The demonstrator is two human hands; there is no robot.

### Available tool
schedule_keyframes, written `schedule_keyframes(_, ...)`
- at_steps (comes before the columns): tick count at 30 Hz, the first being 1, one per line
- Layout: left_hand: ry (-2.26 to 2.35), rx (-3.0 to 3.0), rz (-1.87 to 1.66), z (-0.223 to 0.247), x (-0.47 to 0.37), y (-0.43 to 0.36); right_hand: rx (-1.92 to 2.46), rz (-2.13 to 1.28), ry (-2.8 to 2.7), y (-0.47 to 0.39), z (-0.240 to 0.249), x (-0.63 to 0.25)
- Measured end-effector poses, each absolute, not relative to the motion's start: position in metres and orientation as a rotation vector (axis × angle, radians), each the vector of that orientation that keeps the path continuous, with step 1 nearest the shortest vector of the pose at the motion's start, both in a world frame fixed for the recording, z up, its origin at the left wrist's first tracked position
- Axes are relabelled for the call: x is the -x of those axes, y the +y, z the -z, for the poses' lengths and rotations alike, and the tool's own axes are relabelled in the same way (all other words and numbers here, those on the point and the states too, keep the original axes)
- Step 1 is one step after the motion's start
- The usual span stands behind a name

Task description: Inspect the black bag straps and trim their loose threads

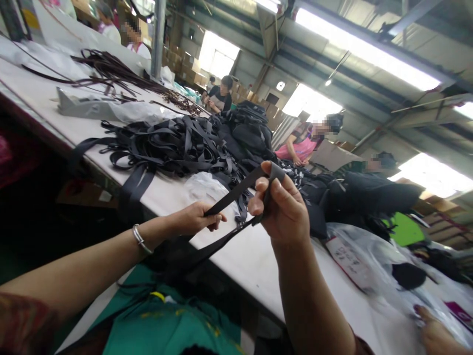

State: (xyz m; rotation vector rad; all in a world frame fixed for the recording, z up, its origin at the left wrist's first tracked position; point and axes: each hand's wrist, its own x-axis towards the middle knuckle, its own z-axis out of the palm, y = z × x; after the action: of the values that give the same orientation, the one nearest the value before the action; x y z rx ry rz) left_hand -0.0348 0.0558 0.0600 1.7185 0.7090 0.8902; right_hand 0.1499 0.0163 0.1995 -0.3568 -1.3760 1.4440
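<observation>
- While both hands work in the air over the table edge, one black strap (236, 193) spans them, its upper run drawn fairly straight.
- Left hand (194, 217): fingers folded around the strap, thumb along it, no gap seen in the grip; a silver bracelet (139, 239) at the wrist.
- Right hand (286, 207): raised higher, fingers curled, thumb bent in against the strap, which loops over the index finger; a second run slopes down from this hand towards the lap (a small dark piece sits near the palm, too blurred to name).
- Handling, as judged: light, flat webbing, pliable yet firm enough to keep a fold, hardly fragile, perhaps a little smooth; best pinched across its width, close beside the loop, with the other hand keeping the run from twisting.
- Beyond the hands: a tangled heap of black straps (166, 148) on the white table (236, 261), with stacked black padded pieces (251, 128) behind it.
- To the right: a clear plastic bag (373, 261) with a written label, and another person's hand (438, 330) near it.
</observation>
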Motion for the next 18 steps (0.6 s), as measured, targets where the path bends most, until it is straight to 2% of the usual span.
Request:
schedule_keyframes(4, 0.594, -1.607, -0.819, -0.053, 0.023, 0.047, 0.375, -1.435, -1.384, 0.018, -0.208, -0.144)
schedule_keyframes(12, 0.49, -1.505, -0.959, -0.096, 0.013, 0.046, 0.527, -1.589, -1.355, 0.017, -0.195, -0.138)
schedule_keyframes(18, 0.4, -1.449, -0.957, -0.099, 0.003, 0.039, 0.565, -1.622, -1.357, 0.014, -0.195, -0.139)
